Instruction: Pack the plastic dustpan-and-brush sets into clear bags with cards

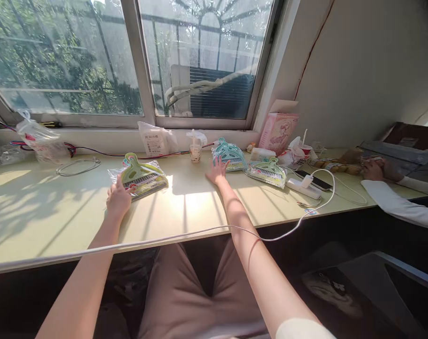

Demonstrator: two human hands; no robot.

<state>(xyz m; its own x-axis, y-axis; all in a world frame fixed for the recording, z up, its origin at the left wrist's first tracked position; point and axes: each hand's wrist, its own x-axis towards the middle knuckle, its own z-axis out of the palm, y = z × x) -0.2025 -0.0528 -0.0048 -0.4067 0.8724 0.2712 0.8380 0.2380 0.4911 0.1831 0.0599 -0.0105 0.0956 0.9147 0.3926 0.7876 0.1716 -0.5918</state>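
Note:
A small green dustpan and brush set (143,176) in clear plastic wrap is at the left of the table. My left hand (118,197) grips its near left edge, with the thumb on top and the other fingers partly hidden. Farther right, my right hand (217,172) reaches out with fingers spread, at the left edge of a wrapped teal dustpan and brush set (231,155). Whether it presses on the wrap I cannot tell. Beside the teal set lies another wrapped green dustpan and brush set (268,173).
A white cable (200,232) crosses the table's front edge to a power strip (303,188), near a phone (315,180). By the window stand a drink cup (195,153), a plastic bag (44,139) and a pink box (277,132). Another person's hands (374,169) are at the far right.

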